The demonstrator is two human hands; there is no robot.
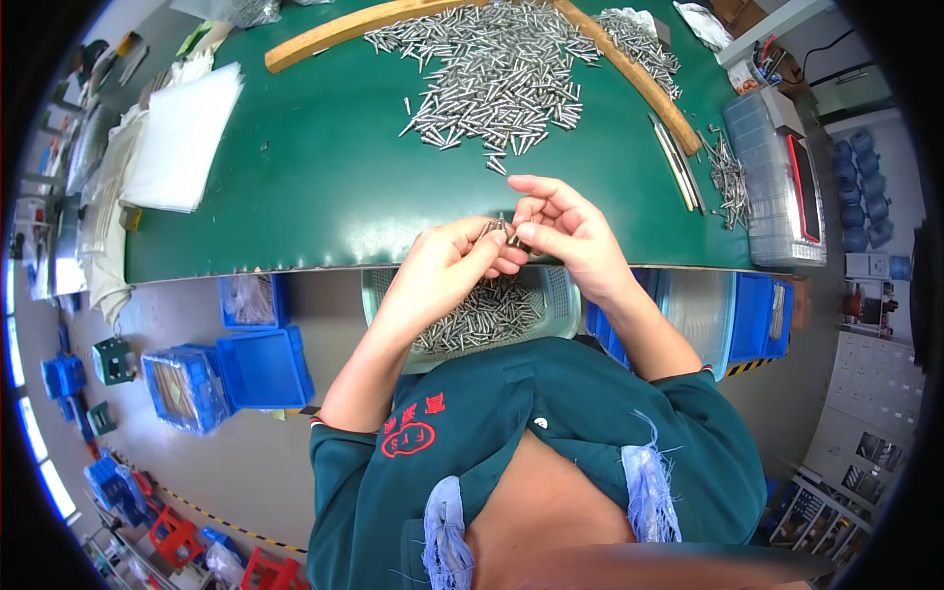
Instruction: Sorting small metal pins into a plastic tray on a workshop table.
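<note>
Several small silver metal pins, pointed at one end, stick up from the curled fingers of my left hand, near the table's front edge. My right hand meets it from the right. Its thumb and fingers are bent together at a metal piece beside the left fingertips, partly hidden. Below both hands, a pale green plastic basket holds many loose pins of the same kind. Farther back on the green table lies a wide pile of these pins, with a few stray ones at its near end.
Wooden bars border the pile. To the right lie pen-like tools, longer metal pieces and a clear plastic case. White sheets lie at left. Blue bins stand below the table.
</note>
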